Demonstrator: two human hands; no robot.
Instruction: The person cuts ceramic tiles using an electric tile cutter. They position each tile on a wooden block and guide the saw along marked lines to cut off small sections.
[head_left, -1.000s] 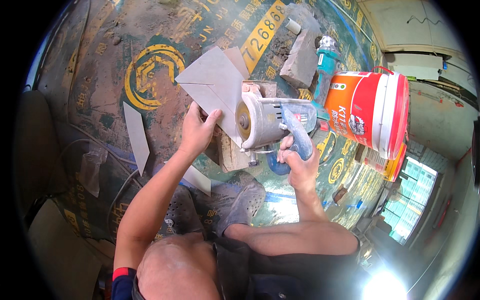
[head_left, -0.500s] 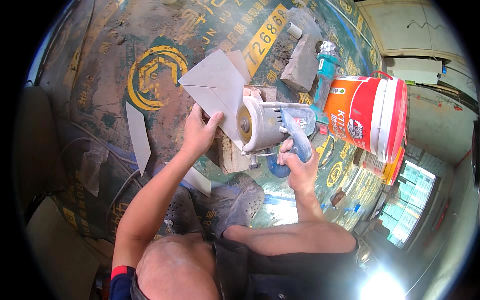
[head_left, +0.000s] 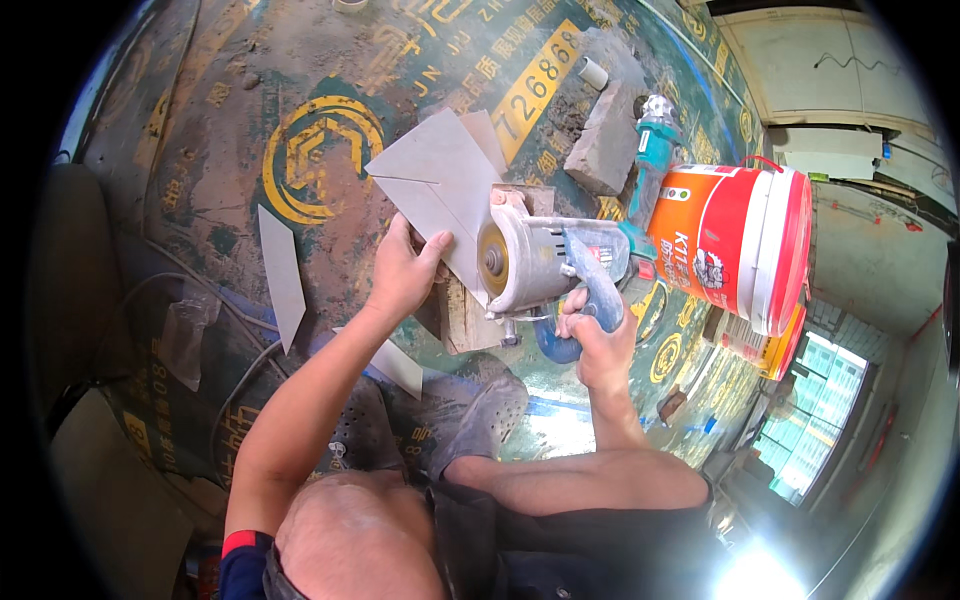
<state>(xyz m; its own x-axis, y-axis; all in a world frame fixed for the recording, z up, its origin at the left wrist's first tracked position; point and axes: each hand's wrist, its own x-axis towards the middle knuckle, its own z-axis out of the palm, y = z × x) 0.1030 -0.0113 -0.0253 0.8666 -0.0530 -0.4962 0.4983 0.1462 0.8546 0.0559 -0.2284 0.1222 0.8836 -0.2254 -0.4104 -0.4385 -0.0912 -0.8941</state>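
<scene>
My left hand grips the near edge of a pale grey tile, thumb on top. A short slit and a thin line run across the tile's face. My right hand is wrapped round the blue handle of a dusty stone-cutting saw. The saw's round blade is at the tile's right edge, partly behind the guard; whether it touches the tile I cannot tell. Under the tile and saw lies a dusty block. Another tile piece shows behind the held one.
A teal power tool lies against a red and orange bucket on the right. Behind the saw sits a grey block. Tile offcuts lie at left and by my shoes. A cable runs along the left floor.
The whole view has shifted slightly. My hands, the saw and the tile keep nearly the same places relative to each other.
</scene>
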